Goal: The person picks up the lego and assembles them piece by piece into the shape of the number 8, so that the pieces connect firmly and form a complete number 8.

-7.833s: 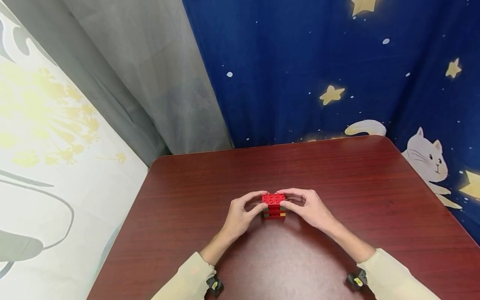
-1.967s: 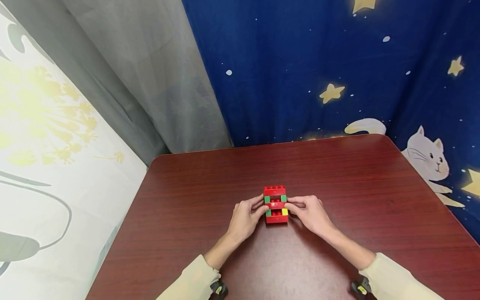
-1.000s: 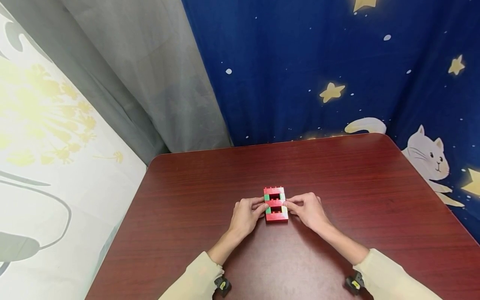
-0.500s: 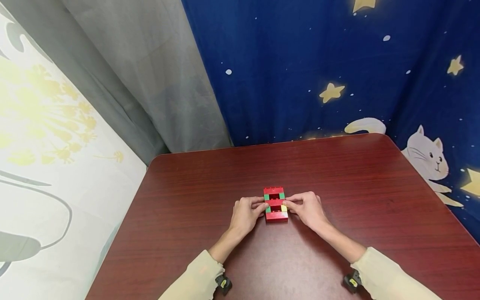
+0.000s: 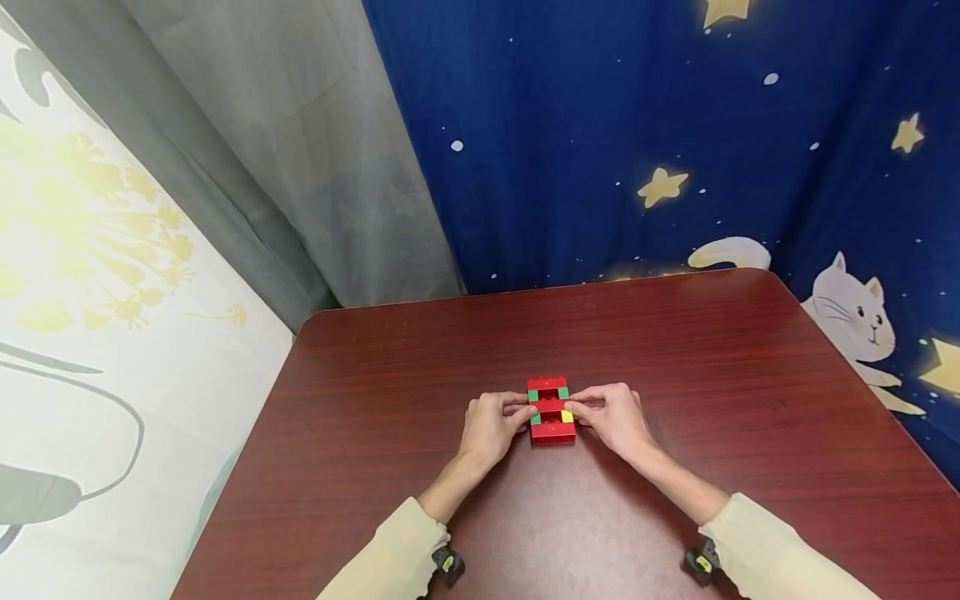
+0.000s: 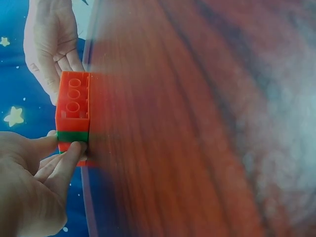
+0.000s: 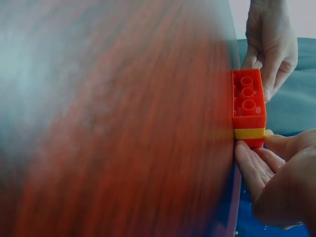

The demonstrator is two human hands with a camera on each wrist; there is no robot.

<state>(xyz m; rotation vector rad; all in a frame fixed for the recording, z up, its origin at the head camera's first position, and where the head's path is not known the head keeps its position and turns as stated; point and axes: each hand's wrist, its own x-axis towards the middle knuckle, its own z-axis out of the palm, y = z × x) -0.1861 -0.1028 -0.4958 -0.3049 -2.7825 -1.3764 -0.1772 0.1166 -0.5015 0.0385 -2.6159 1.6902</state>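
A stack of toy building bricks [image 5: 552,433] lies on its back on the table, studs facing the far edge. Three red bricks alternate with small green ones, plus a yellow brick [image 5: 567,416] at the near right, leaving two openings. From the left side, my left hand [image 5: 486,429] pinches the stack near its middle between thumb and fingers. My right hand [image 5: 618,423] pinches the opposite side the same way. Both wrist views show the hollow underside of the end red brick [image 6: 74,96], with round tubes inside. Some fingertips are hidden behind the stack.
The dark red wooden table [image 5: 390,358] has rounded far corners. Behind it hang a grey curtain [image 5: 285,125] and a blue star-patterned curtain [image 5: 570,125]. A white patterned cloth [image 5: 97,250] borders the left side. Each sleeve cuff carries a small black device [image 5: 448,565].
The stack stood upright, studs up, in the oldest frame; it has since tipped backward and now lies flat. Over the last second, hands and stack have hardly moved.
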